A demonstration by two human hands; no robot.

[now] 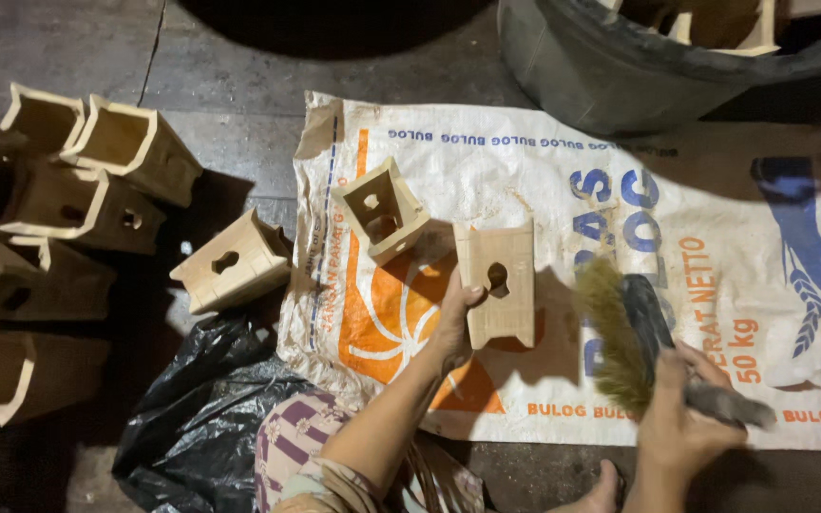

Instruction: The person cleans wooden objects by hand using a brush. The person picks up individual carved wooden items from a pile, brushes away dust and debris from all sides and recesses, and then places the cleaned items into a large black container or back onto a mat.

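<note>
My left hand (pixel 453 318) grips a small pale wooden box (pixel 498 283) with a round hole in its face, held upright over a white woven sack (pixel 544 190). In my right hand (pixel 681 418) is a dark-handled brush (pixel 624 332) with tan bristles, hovering just right of the box and apart from it. Another wooden box (pixel 379 209) with holes lies tilted on the sack's left part.
A further box (pixel 232 261) lies on the floor left of the sack, beside a pile of several boxes (pixel 78 180). A black plastic bag (pixel 197 418) sits at the lower left. A dark tub (pixel 620 66) holding more boxes stands at the top right.
</note>
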